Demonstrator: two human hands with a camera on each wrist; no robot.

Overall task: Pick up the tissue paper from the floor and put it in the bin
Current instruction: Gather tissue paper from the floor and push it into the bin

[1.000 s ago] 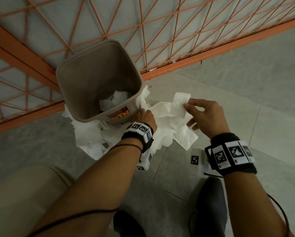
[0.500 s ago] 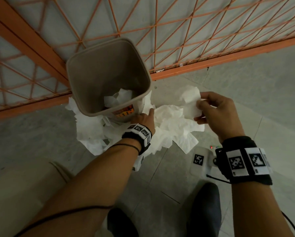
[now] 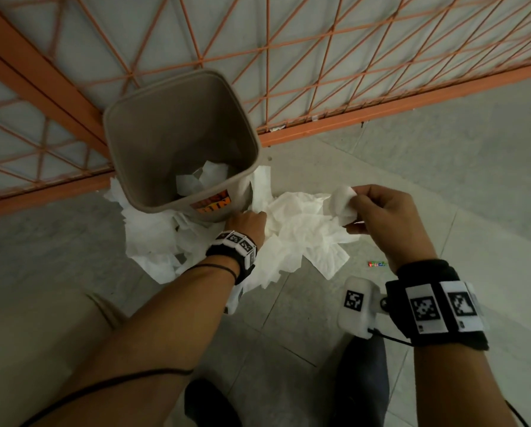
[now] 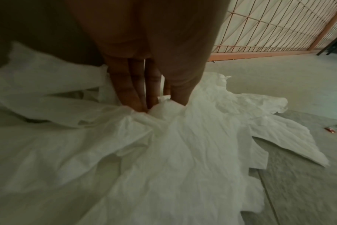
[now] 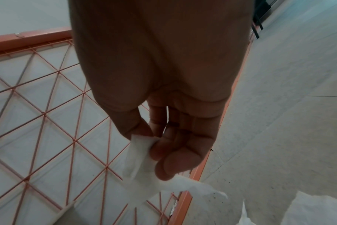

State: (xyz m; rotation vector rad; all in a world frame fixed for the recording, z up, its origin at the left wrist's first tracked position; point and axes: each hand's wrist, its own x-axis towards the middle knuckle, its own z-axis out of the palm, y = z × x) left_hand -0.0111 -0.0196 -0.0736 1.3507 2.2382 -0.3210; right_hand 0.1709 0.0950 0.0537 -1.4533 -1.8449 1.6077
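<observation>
A grey-brown bin (image 3: 141, 143) stands on the floor against an orange grille, with some white tissue (image 3: 202, 180) in its bottom. Crumpled white tissue sheets (image 3: 298, 235) lie on the floor round its base. My left hand (image 3: 247, 223) is down in this pile beside the bin; in the left wrist view its fingers (image 4: 133, 94) and thumb pinch a bunch of tissue (image 4: 164, 109). My right hand (image 3: 378, 214) is raised to the right of the bin and holds a bunched piece of tissue (image 3: 343, 201) (image 5: 140, 161) between thumb and fingers.
The orange metal grille (image 3: 319, 57) with its base rail (image 3: 381, 112) runs behind the bin. More tissue (image 3: 153, 238) lies left of the bin. A small coloured wrapper (image 3: 376, 264) is on the tiled floor. My dark shoes (image 3: 363, 377) are at the bottom.
My right hand has lifted its tissue piece off the pile and bunched it up. My left hand has stayed low in the tissue by the bin.
</observation>
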